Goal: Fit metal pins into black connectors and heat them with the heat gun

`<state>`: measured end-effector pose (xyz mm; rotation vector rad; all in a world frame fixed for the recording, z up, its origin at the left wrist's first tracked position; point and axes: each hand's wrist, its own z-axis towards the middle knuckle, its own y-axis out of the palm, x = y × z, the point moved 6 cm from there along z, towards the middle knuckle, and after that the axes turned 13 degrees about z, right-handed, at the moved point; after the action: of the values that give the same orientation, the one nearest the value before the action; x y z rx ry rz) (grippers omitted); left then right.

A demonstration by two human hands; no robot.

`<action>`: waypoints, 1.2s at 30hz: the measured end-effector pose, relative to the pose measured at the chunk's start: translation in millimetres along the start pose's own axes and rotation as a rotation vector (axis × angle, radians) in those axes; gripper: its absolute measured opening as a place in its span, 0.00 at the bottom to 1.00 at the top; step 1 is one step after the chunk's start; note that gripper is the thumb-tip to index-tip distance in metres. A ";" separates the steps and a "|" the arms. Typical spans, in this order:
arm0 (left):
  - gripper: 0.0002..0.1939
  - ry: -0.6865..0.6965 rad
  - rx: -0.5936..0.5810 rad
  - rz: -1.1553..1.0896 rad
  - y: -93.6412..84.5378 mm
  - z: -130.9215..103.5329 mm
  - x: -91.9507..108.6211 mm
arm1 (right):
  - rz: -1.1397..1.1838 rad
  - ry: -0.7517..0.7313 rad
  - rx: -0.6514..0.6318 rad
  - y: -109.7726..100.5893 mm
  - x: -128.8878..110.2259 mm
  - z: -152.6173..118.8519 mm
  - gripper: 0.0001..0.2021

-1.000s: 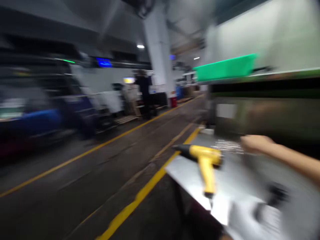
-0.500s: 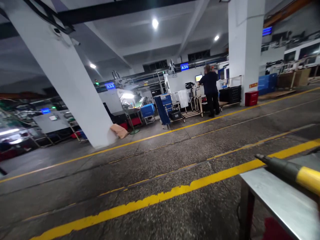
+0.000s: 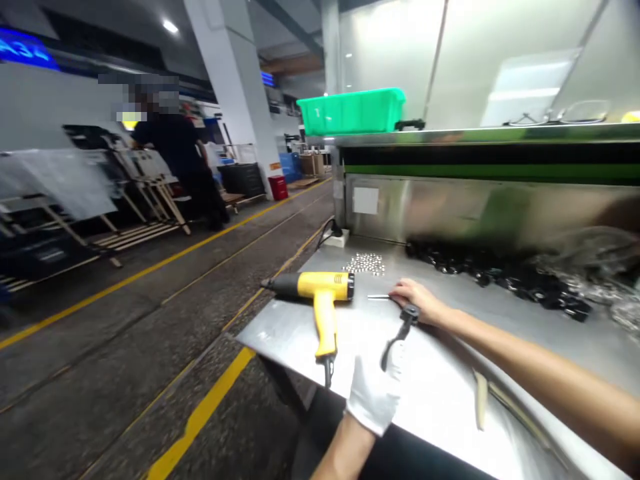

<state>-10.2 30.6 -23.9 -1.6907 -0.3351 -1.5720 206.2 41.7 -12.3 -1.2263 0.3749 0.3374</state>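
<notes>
My left hand (image 3: 377,387), in a white glove, is closed on a small black part (image 3: 399,337) with a long arm and a block-like head, held tilted above the metal bench. Just beyond it my bare right hand (image 3: 417,300) rests low over the bench top, its fingers closed on a thin silver rod-like tool (image 3: 379,297) that points left. What kind of tool this is does not show. A yellow heat gun (image 3: 326,313) with a black nozzle lies to the left of both hands. Behind the tool is a scatter of small shiny metal pieces (image 3: 367,264).
Black parts (image 3: 520,287) and clear plastic bags line the bench's back. A green bin (image 3: 353,112) stands on the shelf above. Pale strips (image 3: 481,400) lie at the right front. Left of the bench runs a yellow-lined aisle, with a person (image 3: 175,147) beyond it.
The view has swung right from the aisle to the bench. Both hands, the black part and the whole heat gun have come into view.
</notes>
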 end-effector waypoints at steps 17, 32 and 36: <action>0.23 0.110 0.045 0.088 -7.1 0.1 0.6 | 0.032 0.128 0.093 23.3 24.5 73.2 0.11; 0.26 0.109 0.084 0.134 -9.9 3.2 -1.0 | -0.034 0.135 0.068 9.9 28.4 67.1 0.13; 0.29 -0.004 0.124 0.148 -13.9 5.9 -3.4 | -0.072 0.178 0.061 -21.2 39.6 -12.9 0.11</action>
<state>-15.9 44.8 -21.6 -1.5865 -0.2966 -1.4116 249.7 25.0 -16.1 -1.2103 0.4901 0.1541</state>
